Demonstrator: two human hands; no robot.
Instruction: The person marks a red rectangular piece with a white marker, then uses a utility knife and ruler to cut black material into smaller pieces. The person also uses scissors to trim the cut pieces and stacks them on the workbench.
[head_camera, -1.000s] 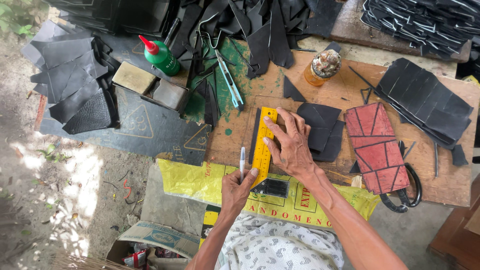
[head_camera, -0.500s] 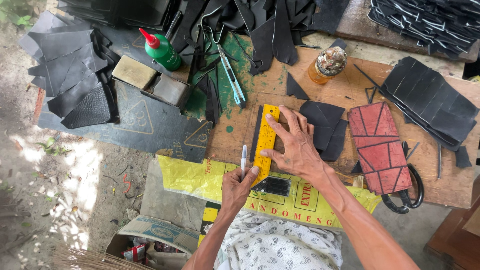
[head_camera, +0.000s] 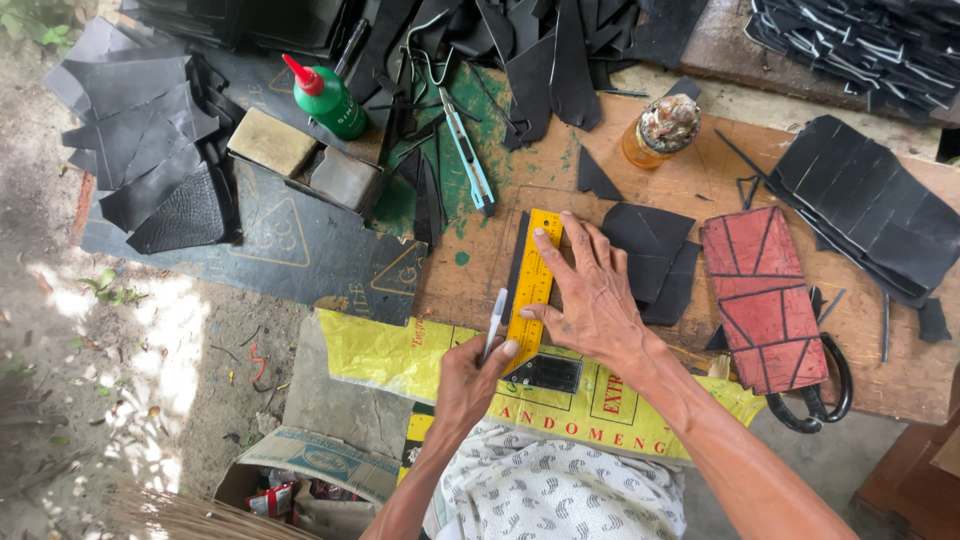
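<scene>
Yellow ruler (head_camera: 534, 283) lies flat on the wooden table (head_camera: 640, 180), with a thin black strip (head_camera: 515, 265) under its left edge. This is the head view, looking straight down.

The right hand (head_camera: 588, 295) is open, with fingers spread, and it presses down on the ruler to keep it from sliding. The left hand (head_camera: 468, 375) is closed around a silver pen (head_camera: 494, 322). The pen stands up, and its tip is just beside the lower left edge of the ruler.

How far along is the marking? I think it is at the start or in the middle of a line, because the pen is low on the ruler. I cannot see a drawn line on the black strip, since it is too thin and dark to tell. The strip is not cut apart.

Just right of the ruler are some black cut pieces (head_camera: 650, 250), partly under the right hand. Farther right is a red pattern piece (head_camera: 762, 285) with dark lines on it. Black scissors (head_camera: 815, 400) sit at the table's edge below it. A blue-green cutter knife (head_camera: 468, 155) lies above the ruler. A green glue bottle (head_camera: 325, 98) with a red tip stands at the upper left. A round jar (head_camera: 660, 130) stands at the top. A yellow sack (head_camera: 400, 355) hangs over the near edge of the table.
</scene>
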